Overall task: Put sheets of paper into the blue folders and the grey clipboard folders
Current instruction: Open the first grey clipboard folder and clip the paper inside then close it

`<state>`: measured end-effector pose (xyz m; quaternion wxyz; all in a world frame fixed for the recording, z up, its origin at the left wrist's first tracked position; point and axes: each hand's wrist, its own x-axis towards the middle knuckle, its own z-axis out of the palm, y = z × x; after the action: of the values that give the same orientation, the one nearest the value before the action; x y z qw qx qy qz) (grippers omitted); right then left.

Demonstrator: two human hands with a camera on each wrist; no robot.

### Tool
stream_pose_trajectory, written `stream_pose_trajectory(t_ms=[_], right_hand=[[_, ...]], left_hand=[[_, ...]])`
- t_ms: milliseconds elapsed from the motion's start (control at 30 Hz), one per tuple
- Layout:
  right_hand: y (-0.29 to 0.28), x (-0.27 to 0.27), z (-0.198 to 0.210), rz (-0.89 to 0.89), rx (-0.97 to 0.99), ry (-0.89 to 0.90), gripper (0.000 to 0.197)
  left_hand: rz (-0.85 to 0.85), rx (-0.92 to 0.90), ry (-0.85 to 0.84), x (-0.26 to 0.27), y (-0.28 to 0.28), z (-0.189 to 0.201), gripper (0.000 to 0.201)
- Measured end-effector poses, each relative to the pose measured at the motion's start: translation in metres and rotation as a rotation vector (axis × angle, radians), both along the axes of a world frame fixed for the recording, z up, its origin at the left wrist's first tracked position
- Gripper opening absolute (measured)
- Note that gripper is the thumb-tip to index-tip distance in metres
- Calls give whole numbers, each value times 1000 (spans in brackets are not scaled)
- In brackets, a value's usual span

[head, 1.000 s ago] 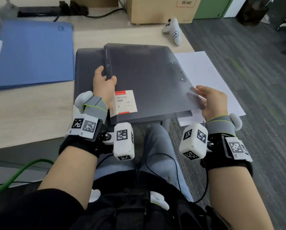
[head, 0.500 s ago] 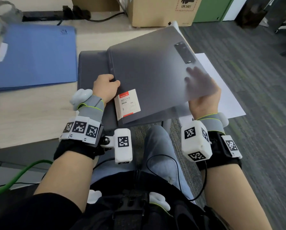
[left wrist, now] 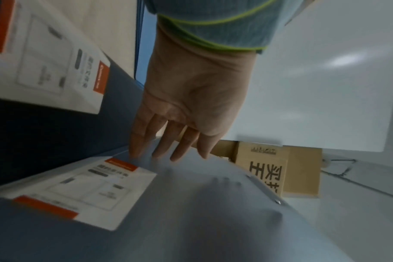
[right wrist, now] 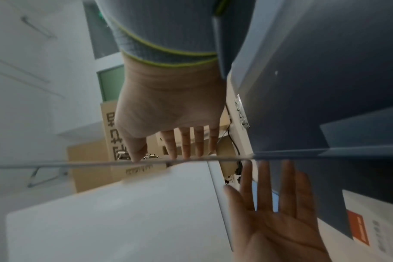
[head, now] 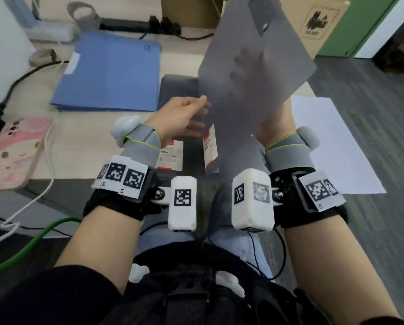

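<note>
A grey clipboard folder's translucent cover (head: pixel 255 73) stands raised steeply over the table edge, its metal clip (head: pixel 264 17) at the top. My right hand (head: pixel 274 124) is behind the cover, and its spread, straight fingers (right wrist: pixel 186 141) press against it. My left hand (head: pixel 191 113) reaches in from the left with straight fingers (left wrist: pixel 159 141) touching the cover's left edge. A second grey folder (head: pixel 177 87) lies flat underneath. Blue folders (head: pixel 109 71) lie at the back left. White sheets of paper (head: pixel 332 141) lie to the right, partly hidden by the cover.
A cardboard box (head: pixel 318 19) and a black power strip (head: pixel 137 26) line the back of the table. A pink pad (head: pixel 11 148) and cables lie at the left. The paper overhangs the table's right edge above grey carpet (head: pixel 372 95).
The grey cover has swung up from nearly flat to steep, pushed by my right hand. My left hand left the folder's spine and moved to the cover's left edge with fingers straightened.
</note>
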<state>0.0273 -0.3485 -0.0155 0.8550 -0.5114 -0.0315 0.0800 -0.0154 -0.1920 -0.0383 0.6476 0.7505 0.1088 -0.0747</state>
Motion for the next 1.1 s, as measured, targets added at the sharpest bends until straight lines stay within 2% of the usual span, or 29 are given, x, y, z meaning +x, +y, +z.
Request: stream_pose_trajectory(t_ms=[67,167,267,333,433,500,600,667,733,767,833,900,967,1033,1100], right_hand=[[15,-1,8,58,-224,-106,31],[49,-1,20,155,-357,-253,7],[72,-5,21,232,-429,-320,33],[86,-5,17,295,-443,-349,35],[111,-10,12,360,-543,-389,33],[122,-11,7,393,-621,-401,40],[136,-13,-2,455,-667,-390,37],[142,-10,-10,454,-685,-382,39],[147,-10,-18,448,-717,-376,40],[149,-11,-19,452,-741,-370,38],[155,-12,-22,469,-757,-348,39],[156,-10,-25,438,-757,-322,45],[156,-6,-29,414,-770,-293,42],[157,-3,-35,410,-792,-260,40],[158,-3,-40,397,-823,-228,50]], left_hand=[[-26,-57,-41,-7,4,14,40],[28,-143,-125,-17,26,33,52],[80,-174,-203,-27,51,42,65],[133,-198,-247,-35,72,40,73],[195,-316,-254,-44,96,33,74],[232,-375,-252,-47,107,27,68],[279,-395,-216,-54,126,20,48],[363,-368,-183,-57,136,17,44],[469,-281,-181,-62,140,14,25],[489,-225,-187,-64,141,13,23],[547,-155,-178,-69,144,8,32],[576,-167,-167,-68,147,3,27],[569,-163,-120,-68,152,-3,15],[573,-157,-71,-71,156,-9,14],[537,-132,-41,-73,161,-16,16]])
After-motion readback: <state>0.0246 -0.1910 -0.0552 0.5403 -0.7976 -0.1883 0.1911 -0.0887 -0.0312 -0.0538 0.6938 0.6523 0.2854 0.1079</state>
